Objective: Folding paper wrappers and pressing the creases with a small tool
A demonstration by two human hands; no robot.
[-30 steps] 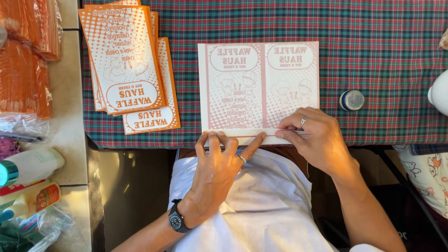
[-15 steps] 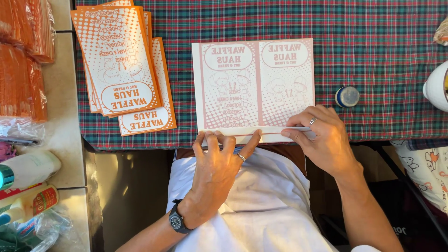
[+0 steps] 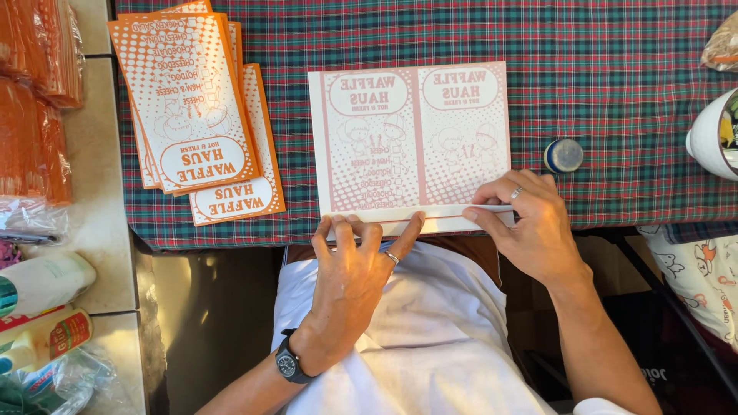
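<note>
While my left hand (image 3: 350, 265) lies flat with fingers spread on the folded bottom flap of the pink printed sheet (image 3: 411, 138) at the table's near edge, my right hand (image 3: 530, 223) pinches the flap's end; uneven pressure could skew the crease.

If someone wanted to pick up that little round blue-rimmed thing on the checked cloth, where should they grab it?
Best from straight above, pinching the round rim of the small round container on opposite sides. It sits flat and low on the plaid cloth, apart from the right hand, so its sides look free.
</note>
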